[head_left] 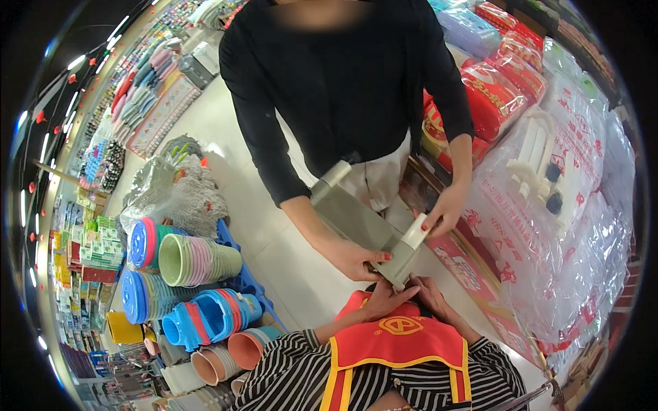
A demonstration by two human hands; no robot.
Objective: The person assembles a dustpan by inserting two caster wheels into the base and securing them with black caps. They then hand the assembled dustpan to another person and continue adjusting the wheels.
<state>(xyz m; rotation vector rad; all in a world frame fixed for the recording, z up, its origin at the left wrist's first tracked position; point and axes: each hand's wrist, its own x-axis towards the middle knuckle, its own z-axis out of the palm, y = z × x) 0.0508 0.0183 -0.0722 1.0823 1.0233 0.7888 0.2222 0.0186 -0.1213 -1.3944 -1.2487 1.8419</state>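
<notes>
While both of the wearer's hands meet near the middle of the view, at about five o'clock from centre, they touch the lower corner of a grey metal panel [356, 222] with pale plastic caps at its ends. Her left hand [387, 299] lies flat with fingers stretched out, the tips resting against the panel's bottom edge. Her right hand [433, 294] sits just beside it at three o'clock, fingers loosely curled against the same corner; whether it truly grips the panel I cannot tell. Both forearms wear black-and-white striped sleeves [295, 366], and a red vest with yellow trim [397, 342] lies across her front.

Opposite her, at twelve o'clock, stands another person in a black top [343, 75]. That person's one hand [356, 259] holds the panel from below near its lower end, and the other hand [445, 209] pinches the white cap on its edge.

At nine o'clock, stacks of plastic basins and buckets [199, 260] in blue, green, pink and terracotta lie on their sides on the pale floor [274, 253], with mop heads [188, 195] beyond them. At three o'clock, goods wrapped in clear plastic bags [569, 226] with red print pile high, and red packages [497, 96] lie beyond them at one o'clock.
</notes>
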